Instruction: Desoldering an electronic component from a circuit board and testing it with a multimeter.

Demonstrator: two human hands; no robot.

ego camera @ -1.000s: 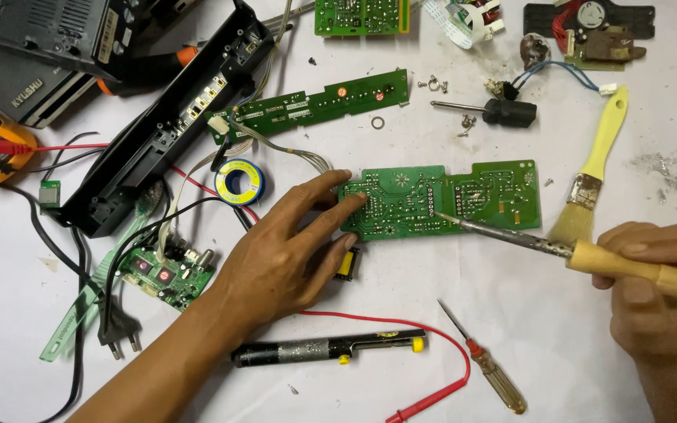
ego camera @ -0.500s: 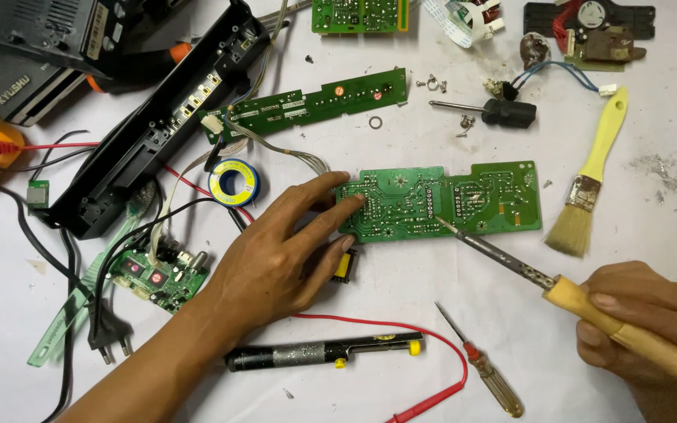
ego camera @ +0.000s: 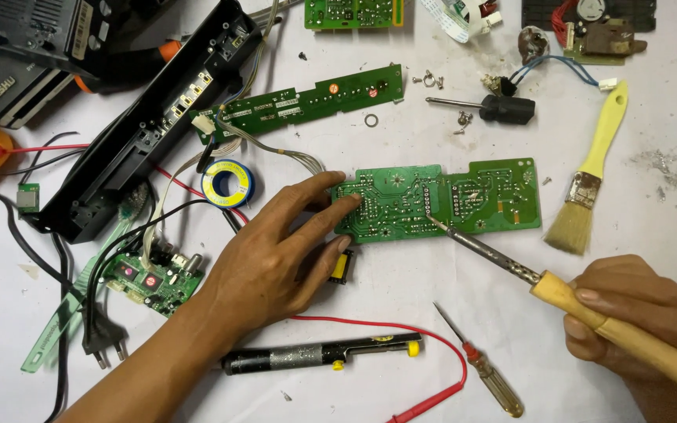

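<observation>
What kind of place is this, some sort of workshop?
Most likely an electronics repair bench. A right hand holds a soldering iron to a green circuit board steadied by the left hand, with a solder reel nearby.

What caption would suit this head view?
Left hand steadies a green circuit board while right hand touches a soldering iron to it.

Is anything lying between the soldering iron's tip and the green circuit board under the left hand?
Nothing visible does. The right hand holds the soldering iron by its wooden handle, and its tip already meets the green circuit board near the middle. The left hand presses the board's left end, well clear of the tip.
</observation>
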